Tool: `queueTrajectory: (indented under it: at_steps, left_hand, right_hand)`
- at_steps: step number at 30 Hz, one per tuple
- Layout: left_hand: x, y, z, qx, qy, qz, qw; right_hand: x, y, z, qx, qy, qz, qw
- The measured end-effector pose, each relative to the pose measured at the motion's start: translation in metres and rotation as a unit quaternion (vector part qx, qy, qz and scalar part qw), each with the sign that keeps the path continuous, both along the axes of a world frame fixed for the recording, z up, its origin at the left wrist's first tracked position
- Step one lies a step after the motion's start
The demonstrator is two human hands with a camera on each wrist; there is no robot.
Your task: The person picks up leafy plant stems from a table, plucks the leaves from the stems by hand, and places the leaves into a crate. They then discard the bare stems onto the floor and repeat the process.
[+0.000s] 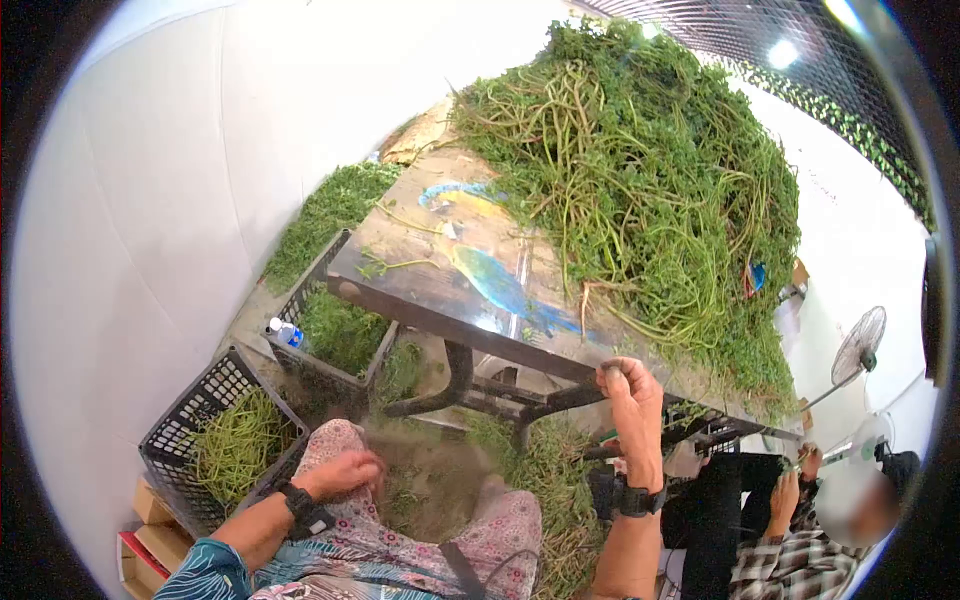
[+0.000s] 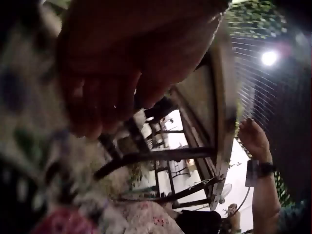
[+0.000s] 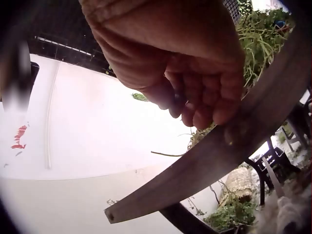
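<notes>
Wall: white, along the left of the head view. Surface: dark-edged, with a bird picture in blue and yellow on its bare part. Heap: long-stemmed leafy greens, piled high on the surface, covering its far and right parts. Person: wearing a checked shirt, seated at lower right, with both hands raised near the surface. Crates, 2, black: the near crate holds stripped-looking green stems; the far crate, beside the surface, holds leafy greens. Fan: beyond the heap, on the right.

Right hand: at the front edge of the surface, near the heap; its grip is closed, fingers curled and thumb against them, with nothing visible between; contact with the edge cannot be told. Left hand: over the left thigh, well apart from the heap; its grip is slack, fingers loosely bent around nothing. Bottle: small, blue-labelled, at the rim of the far crate.
</notes>
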State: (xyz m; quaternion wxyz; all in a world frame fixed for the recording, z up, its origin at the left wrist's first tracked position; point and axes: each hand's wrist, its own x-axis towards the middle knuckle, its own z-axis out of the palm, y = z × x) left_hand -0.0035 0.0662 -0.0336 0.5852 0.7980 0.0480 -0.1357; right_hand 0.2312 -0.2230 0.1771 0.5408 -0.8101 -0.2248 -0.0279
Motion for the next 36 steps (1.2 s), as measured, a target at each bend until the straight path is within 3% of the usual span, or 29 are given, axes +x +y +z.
queueTrajectory:
  at_steps: [1, 4, 6, 11, 18, 24, 31, 36]
  left_hand:
    - [-0.002, 0.001, -0.010, 0.003, 0.064, -0.046, 0.997]
    - [-0.002, 0.006, -0.025, -0.103, 0.073, 0.009, 0.992]
    - [-0.003, 0.013, -0.025, -0.180, 0.111, 0.040, 0.977]
    - [-0.014, 0.024, -0.027, -0.410, 0.118, 0.131, 0.895]
    - [-0.013, 0.024, -0.015, -0.383, 0.132, 0.156, 0.901]
    - [-0.009, 0.021, -0.017, -0.383, 0.143, 0.168, 0.897]
    - [-0.010, 0.023, -0.026, -0.377, 0.139, 0.160, 0.902]
    - [-0.011, 0.022, -0.029, -0.388, 0.139, 0.168, 0.896]
  right_hand:
    - [0.006, -0.001, 0.003, -0.029, -0.014, -0.002, 0.999]
    - [0.023, -0.001, 0.014, -0.121, -0.071, -0.031, 0.990]
    - [0.045, -0.004, 0.015, -0.180, -0.170, -0.063, 0.967]
    - [0.102, -0.024, -0.001, -0.293, -0.303, -0.059, 0.905]
    - [0.094, -0.030, 0.006, -0.395, -0.288, -0.068, 0.870]
    - [0.070, -0.038, 0.010, -0.315, -0.292, -0.065, 0.901]
    - [0.061, -0.051, 0.046, -0.172, -0.246, -0.213, 0.930]
    - [0.075, -0.067, 0.055, -0.218, -0.268, -0.186, 0.920]
